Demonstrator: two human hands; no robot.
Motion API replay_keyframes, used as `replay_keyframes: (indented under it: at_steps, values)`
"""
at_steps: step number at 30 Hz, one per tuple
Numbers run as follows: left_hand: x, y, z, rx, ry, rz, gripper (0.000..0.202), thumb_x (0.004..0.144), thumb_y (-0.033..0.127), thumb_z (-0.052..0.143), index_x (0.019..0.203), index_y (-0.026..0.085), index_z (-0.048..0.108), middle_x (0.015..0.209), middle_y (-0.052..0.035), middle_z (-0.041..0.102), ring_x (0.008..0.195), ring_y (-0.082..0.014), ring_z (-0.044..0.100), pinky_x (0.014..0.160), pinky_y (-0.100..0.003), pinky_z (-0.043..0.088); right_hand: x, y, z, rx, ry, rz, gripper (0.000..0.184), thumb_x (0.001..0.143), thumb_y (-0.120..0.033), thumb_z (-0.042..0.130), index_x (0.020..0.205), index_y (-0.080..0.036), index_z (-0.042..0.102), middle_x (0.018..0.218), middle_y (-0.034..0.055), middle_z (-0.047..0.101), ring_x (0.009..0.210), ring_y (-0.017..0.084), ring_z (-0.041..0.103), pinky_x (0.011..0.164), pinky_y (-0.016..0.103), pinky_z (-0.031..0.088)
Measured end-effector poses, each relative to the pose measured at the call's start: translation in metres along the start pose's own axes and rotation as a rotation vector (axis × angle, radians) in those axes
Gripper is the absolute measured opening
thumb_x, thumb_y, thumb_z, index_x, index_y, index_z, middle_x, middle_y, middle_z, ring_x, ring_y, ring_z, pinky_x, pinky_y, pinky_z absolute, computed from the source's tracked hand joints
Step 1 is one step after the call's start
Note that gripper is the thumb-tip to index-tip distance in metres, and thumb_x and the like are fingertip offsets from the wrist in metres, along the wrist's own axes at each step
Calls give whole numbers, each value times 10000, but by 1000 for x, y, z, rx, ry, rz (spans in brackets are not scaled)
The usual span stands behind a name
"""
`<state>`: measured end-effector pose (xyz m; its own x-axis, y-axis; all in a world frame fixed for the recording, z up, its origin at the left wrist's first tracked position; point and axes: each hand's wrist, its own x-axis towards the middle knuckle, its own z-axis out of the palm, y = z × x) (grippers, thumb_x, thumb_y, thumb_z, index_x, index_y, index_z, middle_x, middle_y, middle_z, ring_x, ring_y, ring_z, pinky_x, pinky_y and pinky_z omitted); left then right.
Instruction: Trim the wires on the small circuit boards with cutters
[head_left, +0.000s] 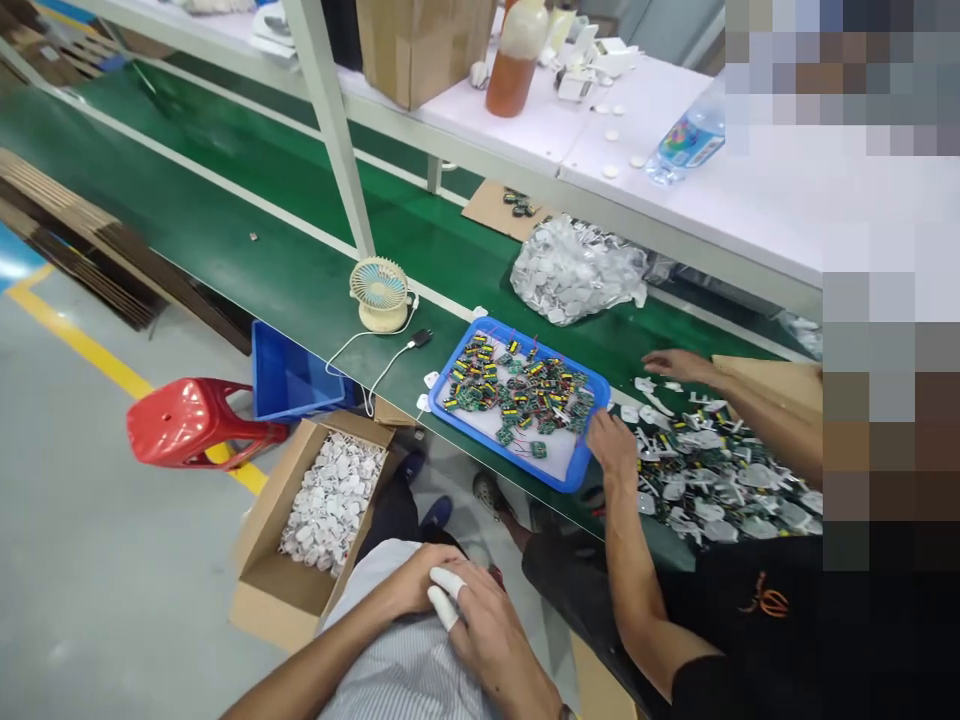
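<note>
My hands rest together over my striped shirt (416,640), at the bottom middle of the head view. My right hand (487,615) lies across my left hand (426,578); two of its fingers wear white finger cots (448,582), and those fingers stretch out over the left hand with no object in them. Most of my left hand's fingers are hidden beneath. Beyond my hands, a blue tray (517,470) on the green bench holds many small circuit boards (536,385) with yellow parts and red wires. An open carton (277,590) of white plastic pieces (330,505) stands left of me.
A co-worker's hand (613,442) touches the tray's right edge; the other hand (682,366) reaches over a pile of boards and white parts (720,475). A small fan (380,290), a bag of white parts (574,270), a red stool (187,420) and a blue bin (292,370) stand around.
</note>
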<state>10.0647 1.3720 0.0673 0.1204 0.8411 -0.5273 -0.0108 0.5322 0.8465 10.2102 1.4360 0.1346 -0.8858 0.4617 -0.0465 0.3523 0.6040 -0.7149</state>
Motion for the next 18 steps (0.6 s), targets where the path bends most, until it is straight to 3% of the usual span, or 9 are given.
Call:
replay_keyframes:
  at_steps: [4,7,13,18]
  values:
    - [-23,-12,24,-4,17,20,230,718,167,560,894,171,707,965,-55,769,974,-258,691,909,-302,512,-26,-11,5,17,-24,7,296,992,-177,508,1262,-214,623,1168,87,733,1061,239,691,953,389,571]
    - [-37,-16,32,18,13,37,220,737,179,559,898,170,708,984,-62,769,964,-249,690,940,-317,510,-42,-21,8,-6,-24,38,272,1001,-194,520,1246,-242,627,1173,54,731,1061,228,687,975,368,551]
    - [-46,-20,33,51,-7,67,186,779,234,575,894,187,713,957,-55,773,1004,-246,686,976,-327,512,-58,-42,18,-52,53,130,180,1015,-258,555,1155,-256,668,1199,20,730,1094,196,680,1094,339,471]
    - [-64,-38,26,61,-5,65,187,774,253,577,877,201,724,996,-50,777,1035,-253,686,992,-320,508,-61,-67,36,-69,68,145,189,1023,-281,549,1151,-239,682,1174,35,740,1067,190,683,1079,311,477]
